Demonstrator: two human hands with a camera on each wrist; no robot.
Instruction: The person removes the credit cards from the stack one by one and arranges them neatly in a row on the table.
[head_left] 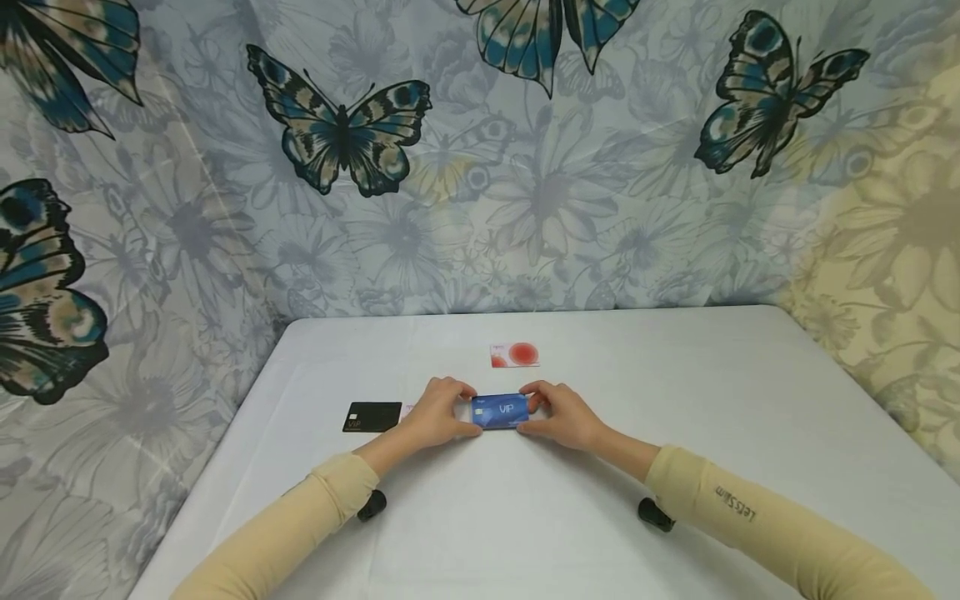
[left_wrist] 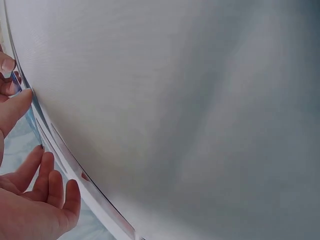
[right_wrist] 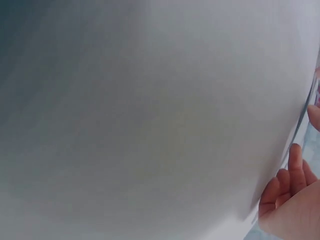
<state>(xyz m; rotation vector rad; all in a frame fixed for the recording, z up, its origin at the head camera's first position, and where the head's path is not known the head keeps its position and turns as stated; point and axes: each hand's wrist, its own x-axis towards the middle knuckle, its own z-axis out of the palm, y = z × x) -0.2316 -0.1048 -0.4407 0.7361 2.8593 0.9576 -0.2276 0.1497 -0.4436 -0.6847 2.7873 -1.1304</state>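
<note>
Sleeves (head_left: 277,525) foremost, left hand (head_left: 432,415) and right hand (head_left: 564,417) pinch opposite ends of the blue card (head_left: 502,410) between thumb and fingers, probably to keep it square, black card (head_left: 371,416) left of the left fingers, red-white card (head_left: 514,355) beyond both.

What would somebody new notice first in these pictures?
Probably the big teal butterflies on the patterned backdrop behind the table. Then the blue VIP card, held at its ends by the left hand and right hand. A red and white card lies beyond it.
</note>
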